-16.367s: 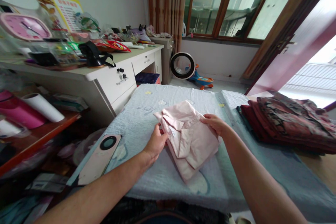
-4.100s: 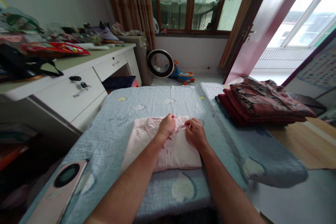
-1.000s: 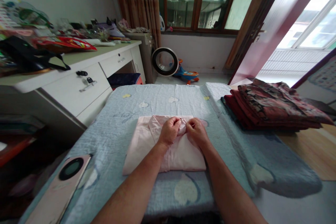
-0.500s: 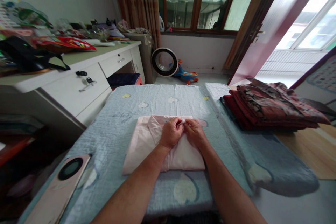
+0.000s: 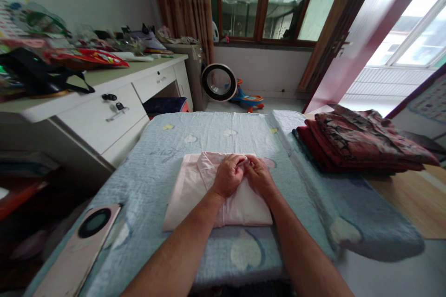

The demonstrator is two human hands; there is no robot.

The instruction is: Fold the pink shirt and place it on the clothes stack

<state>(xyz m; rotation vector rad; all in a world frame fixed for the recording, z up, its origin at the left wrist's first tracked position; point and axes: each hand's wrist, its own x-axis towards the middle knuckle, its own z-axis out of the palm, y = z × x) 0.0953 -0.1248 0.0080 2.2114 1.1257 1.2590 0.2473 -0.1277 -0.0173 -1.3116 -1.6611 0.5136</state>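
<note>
A pale pink shirt, folded into a flat rectangle, lies on the blue patterned cloth that covers the table. Its collar points away from me. At the collar's right side, my left hand pinches the fabric between bent fingers. Close against it, my right hand grips the same edge of the collar. The fingertips of both hands nearly meet, and the bit of fabric between them is mostly hidden.
Dark red folded clothes are stacked at the right. A pink flat box with a black oval lies at the lower left. A cluttered white desk stands at the left, and a blue toy car is on the floor beyond the table.
Both hands have stayed at the collar; their fingers have shifted slightly, and the left fingers now reach a little further over the fabric.
</note>
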